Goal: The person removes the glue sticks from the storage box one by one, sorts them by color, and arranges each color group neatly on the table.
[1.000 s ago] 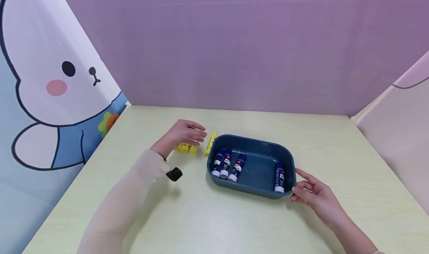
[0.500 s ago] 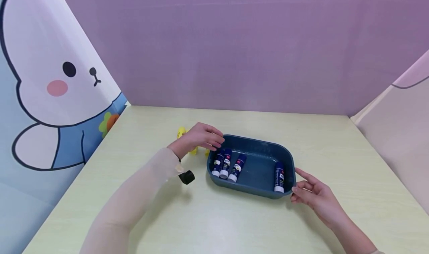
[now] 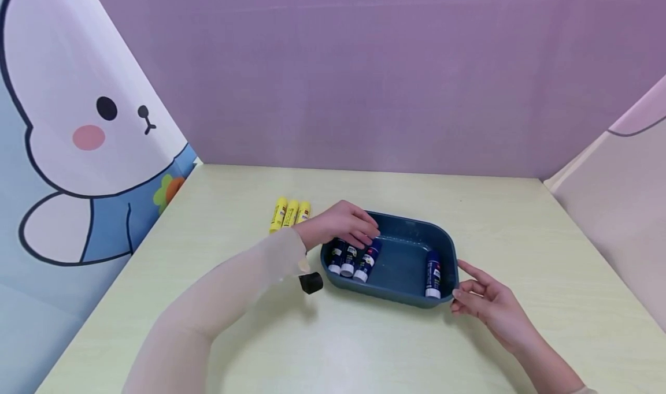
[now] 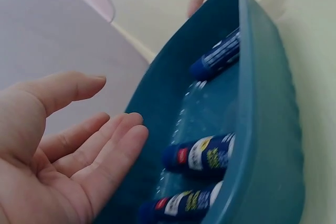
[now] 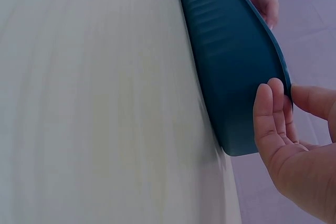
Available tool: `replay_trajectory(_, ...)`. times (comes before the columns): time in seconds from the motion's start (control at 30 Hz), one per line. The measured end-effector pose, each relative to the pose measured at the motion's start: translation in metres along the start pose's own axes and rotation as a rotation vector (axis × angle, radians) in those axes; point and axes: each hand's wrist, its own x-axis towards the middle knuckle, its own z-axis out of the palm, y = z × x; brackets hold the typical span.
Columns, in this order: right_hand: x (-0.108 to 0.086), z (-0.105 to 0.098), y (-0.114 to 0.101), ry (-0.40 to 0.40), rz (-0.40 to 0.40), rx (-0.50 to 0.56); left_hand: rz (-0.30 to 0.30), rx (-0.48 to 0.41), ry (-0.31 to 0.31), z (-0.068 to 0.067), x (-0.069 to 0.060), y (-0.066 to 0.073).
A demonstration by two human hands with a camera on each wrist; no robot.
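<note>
The dark teal tray (image 3: 390, 294) holds several blue glue sticks: three at its left, one (image 3: 433, 275) at its right end. My left hand (image 3: 346, 223) hovers over the tray's left part, holding nothing; in the left wrist view that hand (image 4: 79, 150) has its fingers spread beside two glue sticks (image 4: 202, 156). At the tray's right corner my right hand (image 3: 491, 307) pinches the rim. From the right wrist view, the fingers of that hand (image 5: 299, 145) lie against the outer wall of the tray (image 5: 236, 61), thumb at the rim.
Three yellow sticks (image 3: 290, 213) lie side by side on the table (image 3: 395, 348), left of the tray and partly behind my left forearm. A black object (image 3: 311, 282) hangs at my left wrist. A purple panel (image 3: 364, 82) stands behind the table.
My left hand has moved right, from above the yellow sticks to over the tray. One yellow stick beside the tray is now hidden from view. My right hand has stayed at the rim.
</note>
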Motion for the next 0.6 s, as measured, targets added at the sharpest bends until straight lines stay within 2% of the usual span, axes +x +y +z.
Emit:
replay_trajectory(0.37,0.001,0.0,-0.001,0.006,0.01,-0.004,-0.033,-0.052,-0.061,0.03,0.009,0.003)
replay_trajectory(0.6,0.0,0.0,-0.002,0.005,0.01,0.003,-0.089,-0.097,-0.077,0.055,0.021,0.001)
